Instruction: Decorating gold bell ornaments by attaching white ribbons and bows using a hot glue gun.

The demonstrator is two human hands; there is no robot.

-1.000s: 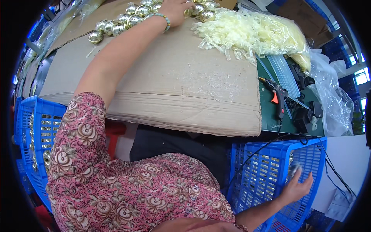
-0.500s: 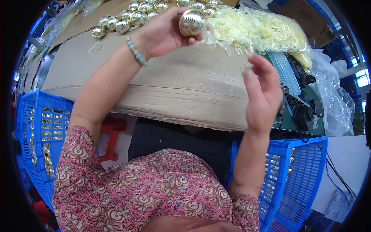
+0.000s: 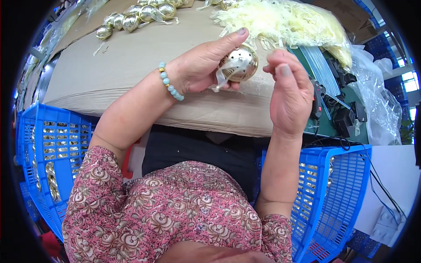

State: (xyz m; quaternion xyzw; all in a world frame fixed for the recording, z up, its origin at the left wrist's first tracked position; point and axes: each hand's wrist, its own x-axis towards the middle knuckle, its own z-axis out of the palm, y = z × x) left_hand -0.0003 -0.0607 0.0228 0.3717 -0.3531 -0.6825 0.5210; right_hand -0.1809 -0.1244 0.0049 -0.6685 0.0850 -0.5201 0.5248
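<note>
My left hand (image 3: 202, 65) grips a shiny gold ball ornament (image 3: 239, 65) with small star cut-outs, held above the cardboard-covered table (image 3: 109, 70). A pale ribbon loop (image 3: 223, 78) hangs across the ball. My right hand (image 3: 290, 94) is just to the right of the ball, fingers pinched together near the ribbon; what it pinches is too small to tell. A beaded bracelet sits on my left wrist.
A row of gold ball ornaments (image 3: 131, 19) lies at the table's far left. A heap of pale ribbon pieces (image 3: 280, 22) in clear plastic lies at the far right. Blue plastic crates stand at my left (image 3: 39, 149) and right (image 3: 337, 197). Dark tools and cables (image 3: 337, 101) lie right.
My left hand took a gold ball from the far row and brought it toward me. My right hand rose from the right crate and closed in beside the ball.
</note>
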